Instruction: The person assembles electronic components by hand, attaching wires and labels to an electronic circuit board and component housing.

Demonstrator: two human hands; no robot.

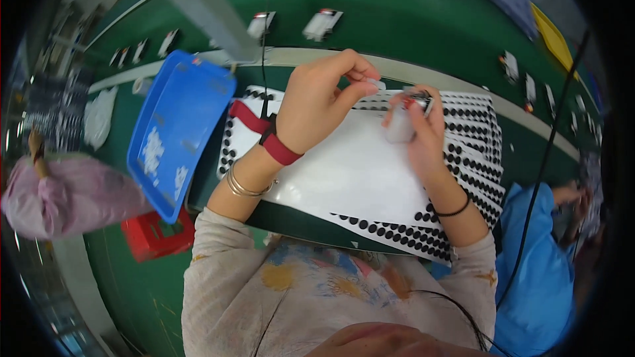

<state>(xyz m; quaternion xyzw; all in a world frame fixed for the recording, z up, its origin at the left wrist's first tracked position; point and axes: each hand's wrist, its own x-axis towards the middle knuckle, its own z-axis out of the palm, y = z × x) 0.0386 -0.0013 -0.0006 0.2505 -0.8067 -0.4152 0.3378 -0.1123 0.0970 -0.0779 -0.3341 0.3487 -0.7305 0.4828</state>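
Left hand (316, 97) pinching pale piece (377, 84), right hand (426, 133) around seemingly whitish object (399, 127)

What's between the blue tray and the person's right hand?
In the head view, the left hand, with its red wrist strap, is between the blue tray and the right hand, above white sheets edged with black dots.
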